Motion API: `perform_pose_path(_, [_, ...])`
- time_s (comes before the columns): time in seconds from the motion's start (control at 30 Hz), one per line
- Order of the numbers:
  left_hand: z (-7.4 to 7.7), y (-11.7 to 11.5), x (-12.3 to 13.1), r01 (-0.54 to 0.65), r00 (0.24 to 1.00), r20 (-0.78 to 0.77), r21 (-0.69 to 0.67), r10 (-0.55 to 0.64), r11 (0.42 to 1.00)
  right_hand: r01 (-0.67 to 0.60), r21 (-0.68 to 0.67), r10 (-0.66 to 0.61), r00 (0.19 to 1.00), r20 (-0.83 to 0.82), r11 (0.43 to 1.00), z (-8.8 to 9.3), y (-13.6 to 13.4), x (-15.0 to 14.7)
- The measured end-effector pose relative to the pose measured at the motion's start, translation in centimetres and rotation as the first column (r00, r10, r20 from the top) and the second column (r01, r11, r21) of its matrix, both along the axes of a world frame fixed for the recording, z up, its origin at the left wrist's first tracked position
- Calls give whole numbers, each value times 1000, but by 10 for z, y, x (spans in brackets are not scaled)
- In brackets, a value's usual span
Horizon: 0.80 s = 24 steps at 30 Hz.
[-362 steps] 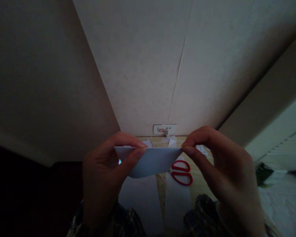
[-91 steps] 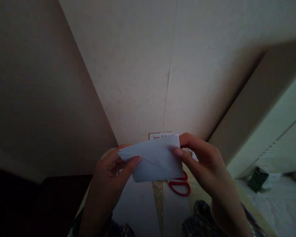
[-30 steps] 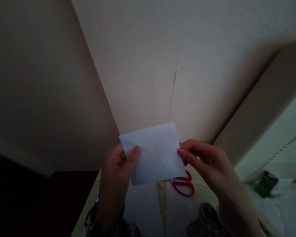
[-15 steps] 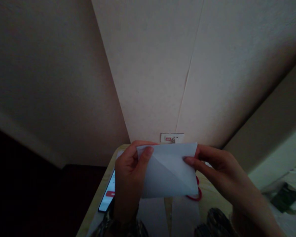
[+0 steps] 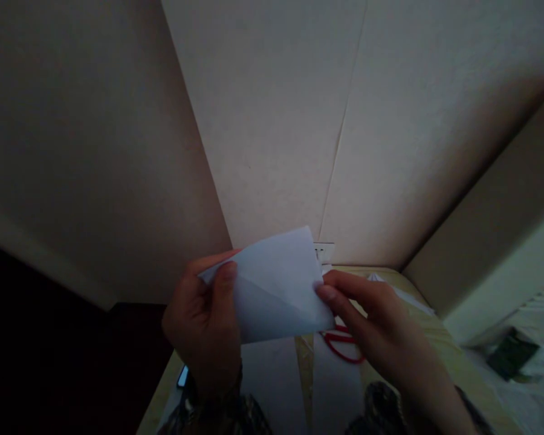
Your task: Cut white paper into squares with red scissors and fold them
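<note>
A folded white paper (image 5: pixel 276 284) with a diagonal crease hangs tilted above the table, its right side higher. My left hand (image 5: pixel 211 320) grips its left end, thumb on the near face and fingers behind. At the right edge, my right hand (image 5: pixel 367 308) pinches the paper between thumb and index finger. Beneath lie white sheets (image 5: pixel 272 374) on the wooden table (image 5: pixel 435 338). Red-handled scissors (image 5: pixel 344 347) rest beside my right hand, their blades hidden.
A phone (image 5: pixel 182 376) shows partly behind my left wrist. White paper pieces (image 5: pixel 412 297) lie at the table's back right. On the wall behind is a socket (image 5: pixel 325 250). A dark green item (image 5: pixel 512 353) is at the far right.
The paper and both hands have moved left, and the paper has tilted with its right side up. More of the scissors now shows, and less of the phone.
</note>
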<state>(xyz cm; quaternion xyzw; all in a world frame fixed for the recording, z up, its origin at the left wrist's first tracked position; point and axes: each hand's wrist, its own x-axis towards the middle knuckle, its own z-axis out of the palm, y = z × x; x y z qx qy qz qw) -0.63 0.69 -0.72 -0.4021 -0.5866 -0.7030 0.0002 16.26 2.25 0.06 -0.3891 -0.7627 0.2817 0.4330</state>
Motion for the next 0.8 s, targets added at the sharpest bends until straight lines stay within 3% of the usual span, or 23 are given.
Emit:
perform_pose_path(0.13, [1,2,1,1,991,133,74,-11,997,-97,-82,92,993,-68,992,0,1,2])
perform_pose_path(0.2, [1,4,0,48,975,210,126,-74,991,-68,-86,63,996,-59,994,1,2,5])
perform_pose_path(0.27, [1,4,-5,172,943,269,114,-198,978,0,-54,-2,999,-42,999,2,4,10])
perform_pose_path(0.33, [1,4,-13,373,879,308,32,-364,927,68,-17,-69,997,-26,998,3,7,17])
perform_pose_path(0.4, [3,4,-23,584,786,319,-103,-529,805,129,25,-129,992,1,991,4,9,25])
perform_pose_path(0.47, [4,4,-32,735,679,315,-280,-663,618,165,88,-170,984,56,982,5,10,33])
perform_pose_path(0.53, [6,3,-36,793,585,289,-400,-757,460,145,164,-167,978,127,976,4,9,38])
perform_pose_path(0.6, [8,3,-35,808,540,282,-437,-794,394,75,221,-117,975,187,972,3,7,39])
perform_pose_path(0.8, [13,-4,-11,817,567,333,-340,-753,465,-102,275,26,964,265,956,2,2,33])
